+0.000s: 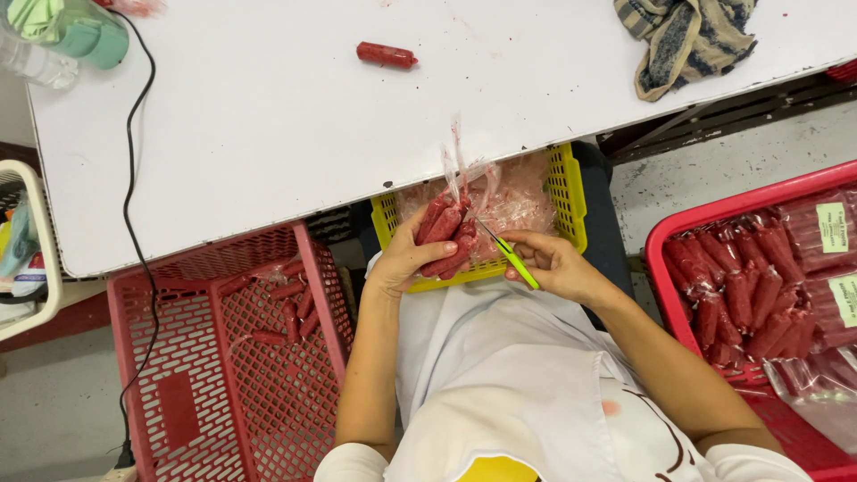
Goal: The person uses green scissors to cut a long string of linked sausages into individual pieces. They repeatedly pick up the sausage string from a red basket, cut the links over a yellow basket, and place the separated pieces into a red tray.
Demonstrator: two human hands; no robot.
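A lone red sausage (386,55) lies far out on the white table (268,134). A striped cloth (687,36) is bunched at the table's far right edge, and a black cable (134,205) trails down its left side. A red crate (214,375) holding loose sausages sits on the floor at the left.

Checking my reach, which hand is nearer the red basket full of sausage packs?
Right. The right hand with green scissors is beside the red basket; the left hand is farther off.

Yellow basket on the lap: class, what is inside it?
The yellow basket holds crumpled clear plastic wrappers. Its bottom and anything beneath the wrappers is covered, partly by the sausage pack.
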